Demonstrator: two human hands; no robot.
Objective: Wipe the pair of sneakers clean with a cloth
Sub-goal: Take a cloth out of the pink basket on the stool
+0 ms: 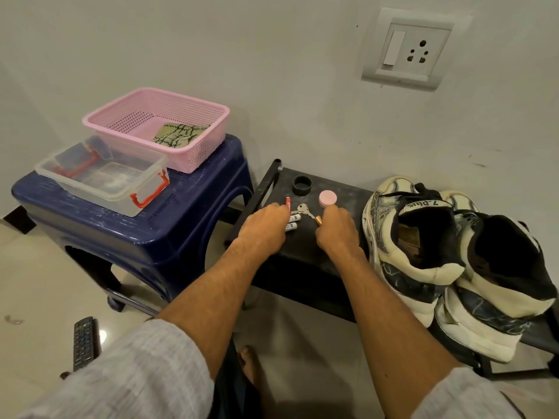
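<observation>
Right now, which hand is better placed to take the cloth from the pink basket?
Left. The cloth lies in the pink basket on the left side, nearer the left hand. The right hand, pinching a gold cap, is beside the sneakers, farther away.

The basket (187,158) was pink, the cloth (177,136) in it pale green with black lines, the stool (187,225) dark blue, the sneakers (429,273) cream with dark marbled panels.

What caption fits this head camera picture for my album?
Left hand and right hand among keys and batteries on a black stand, sneakers beside, cloth in the pink basket.
</observation>
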